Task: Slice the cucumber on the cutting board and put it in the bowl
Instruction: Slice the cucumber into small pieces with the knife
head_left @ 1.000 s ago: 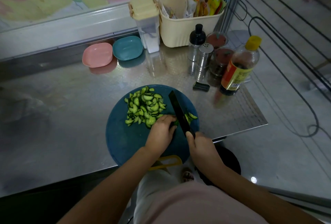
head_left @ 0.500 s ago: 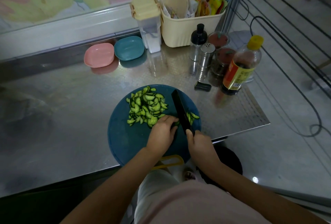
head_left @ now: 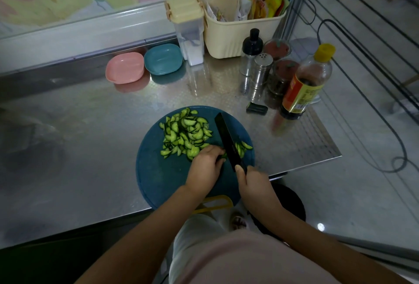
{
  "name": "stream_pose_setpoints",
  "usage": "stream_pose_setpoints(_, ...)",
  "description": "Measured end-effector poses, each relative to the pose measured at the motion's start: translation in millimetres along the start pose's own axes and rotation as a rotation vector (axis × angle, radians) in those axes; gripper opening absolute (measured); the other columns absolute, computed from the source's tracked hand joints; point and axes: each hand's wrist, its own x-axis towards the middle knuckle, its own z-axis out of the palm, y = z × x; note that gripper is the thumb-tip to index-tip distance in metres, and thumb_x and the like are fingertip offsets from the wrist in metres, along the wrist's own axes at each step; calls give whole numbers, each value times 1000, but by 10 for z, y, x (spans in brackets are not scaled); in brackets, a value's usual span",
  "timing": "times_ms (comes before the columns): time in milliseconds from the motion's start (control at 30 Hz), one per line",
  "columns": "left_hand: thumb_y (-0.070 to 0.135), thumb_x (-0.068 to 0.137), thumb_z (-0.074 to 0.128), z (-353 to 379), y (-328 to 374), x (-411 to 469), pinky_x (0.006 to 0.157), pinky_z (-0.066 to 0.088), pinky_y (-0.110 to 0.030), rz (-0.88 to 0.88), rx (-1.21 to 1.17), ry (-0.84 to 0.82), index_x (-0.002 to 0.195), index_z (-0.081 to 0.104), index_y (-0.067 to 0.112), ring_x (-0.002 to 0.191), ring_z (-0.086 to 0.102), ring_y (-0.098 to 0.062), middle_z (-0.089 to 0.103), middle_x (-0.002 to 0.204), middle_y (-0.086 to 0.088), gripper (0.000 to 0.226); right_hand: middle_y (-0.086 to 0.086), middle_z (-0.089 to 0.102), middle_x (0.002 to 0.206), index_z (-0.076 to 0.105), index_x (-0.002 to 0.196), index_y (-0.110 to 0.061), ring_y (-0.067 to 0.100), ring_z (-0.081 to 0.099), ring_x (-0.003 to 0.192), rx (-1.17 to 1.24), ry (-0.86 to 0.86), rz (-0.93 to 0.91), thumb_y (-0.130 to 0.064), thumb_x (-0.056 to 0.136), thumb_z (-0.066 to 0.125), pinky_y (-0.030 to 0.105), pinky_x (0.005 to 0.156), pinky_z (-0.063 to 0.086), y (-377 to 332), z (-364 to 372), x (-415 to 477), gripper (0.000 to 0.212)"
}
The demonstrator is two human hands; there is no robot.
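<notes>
Right grip [head_left: 254, 183]: lower centre of the frame, fingers wrapped round the knife handle, one finger reaching up toward the blade; same spot as a second ago.
Left grip [head_left: 205, 165]: just left of it, fingers curled down onto the last bit of cucumber, knuckles close to the blade. It has barely shifted.
Knife [head_left: 227, 140]: black blade, tip pointing up the frame, down at the board beside the left fingertips. It keeps the same line as before, so the chopping seems to be going on in place.
Cucumber stub [head_left: 224, 155]: only a sliver of green shows between fingers and blade — little seems left to cut.
Fresh slices [head_left: 244, 147]: a few lie right of the blade, much as half a second ago.
Slice heap [head_left: 184, 136]: the bulk of the cucumber, left of the blade in mid-frame, unmoved.
Cutting board [head_left: 163, 177]: round, blue, at the desk's near edge.
Desk [head_left: 79, 147]: shiny steel.
Bowls: pink bowl [head_left: 124, 68] and teal bowl [head_left: 163, 59], up and left of the board, well apart from it. No slices show in either — by my reckoning the transfer is all still to do.
</notes>
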Motion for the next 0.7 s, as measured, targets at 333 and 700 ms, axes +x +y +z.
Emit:
stream_pose_setpoints(333,-6,74,69,4,18,-21,77,49,-29,29,18,18,94,68,2,85,63,-25,65,93,-11,22,14,57,78,47,85,-6,19,44,65,-35,16,0,-30,102,34,25,54,26,-95,51,36,32)
stream_pose_setpoints(700,-3,72,73,4,-17,-19,78,43,-20,-6,-20,31,91,69,2,82,65,-25,67,90,-11,20,-2,40,59,40,73,-11,22,46,61,87,-23,39,-33,101,36,27,55,29,6,10,35,35)
